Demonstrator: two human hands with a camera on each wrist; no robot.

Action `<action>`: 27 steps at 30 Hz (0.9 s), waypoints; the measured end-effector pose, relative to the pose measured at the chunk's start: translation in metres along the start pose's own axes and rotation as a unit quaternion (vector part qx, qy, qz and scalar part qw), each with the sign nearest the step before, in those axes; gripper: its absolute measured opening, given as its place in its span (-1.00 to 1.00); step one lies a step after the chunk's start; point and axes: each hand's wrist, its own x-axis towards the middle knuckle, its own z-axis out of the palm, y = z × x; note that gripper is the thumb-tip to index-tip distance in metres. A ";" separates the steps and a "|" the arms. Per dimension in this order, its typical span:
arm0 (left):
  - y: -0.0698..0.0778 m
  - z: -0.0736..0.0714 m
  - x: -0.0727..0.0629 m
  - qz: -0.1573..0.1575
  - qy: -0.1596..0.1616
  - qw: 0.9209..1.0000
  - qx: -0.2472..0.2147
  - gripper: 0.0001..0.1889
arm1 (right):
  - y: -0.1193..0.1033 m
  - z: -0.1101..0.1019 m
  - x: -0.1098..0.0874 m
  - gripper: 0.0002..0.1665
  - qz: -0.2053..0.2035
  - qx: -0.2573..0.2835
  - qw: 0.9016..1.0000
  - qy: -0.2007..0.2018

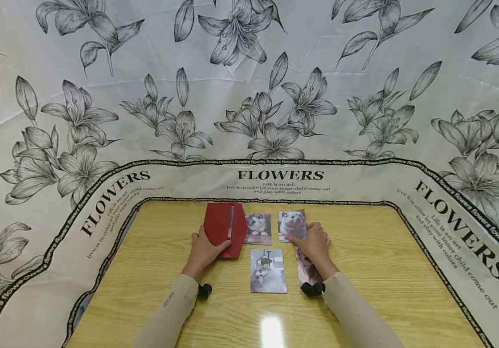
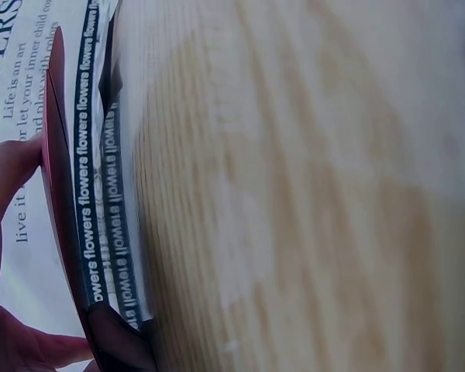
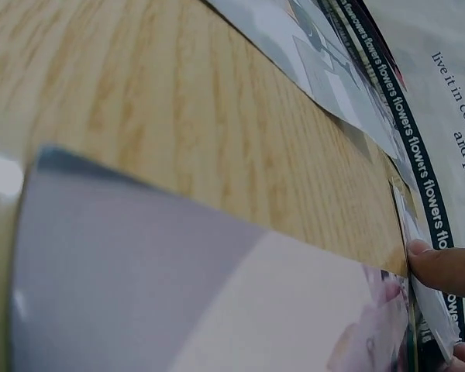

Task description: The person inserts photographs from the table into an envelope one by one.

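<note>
My left hand [image 1: 206,251] grips a red paper envelope [image 1: 218,224] by its sides, thumb toward the right edge and fingers on the left. In the left wrist view the envelope [image 2: 62,178] shows edge-on between thumb and fingers. A slit in its face shows a pale strip. My right hand [image 1: 316,244] pinches a photo card of a white furry animal [image 1: 292,223] by its lower corner and right side. Under that wrist lies another photo card with a pinkish picture [image 1: 306,270], partly hidden by the hand and forearm.
A cat photo card [image 1: 259,227] lies between the envelope and the held card, its left edge touching the envelope in this view. Nearer, another cat photo card [image 1: 268,278] lies on the wooden table [image 1: 145,290]. Flower-printed cloth [image 1: 275,181] surrounds the table's back and sides.
</note>
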 end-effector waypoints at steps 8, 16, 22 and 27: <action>0.000 0.001 -0.001 0.000 -0.005 1.000 0.002 0.20 | 0.003 -0.005 0.000 -0.06 -0.001 0.007 1.000 -0.023; -0.002 0.002 0.001 0.001 -0.002 1.000 0.005 0.22 | 0.009 -0.014 0.012 -0.41 0.011 0.078 0.995 -0.059; -0.002 0.001 0.003 0.000 -0.002 1.000 0.007 0.22 | 0.001 -0.020 0.013 -0.46 0.034 0.187 0.979 -0.069; -0.001 0.000 0.003 0.001 -0.002 1.000 0.008 0.22 | -0.007 -0.019 0.010 -0.46 0.013 0.233 0.971 -0.046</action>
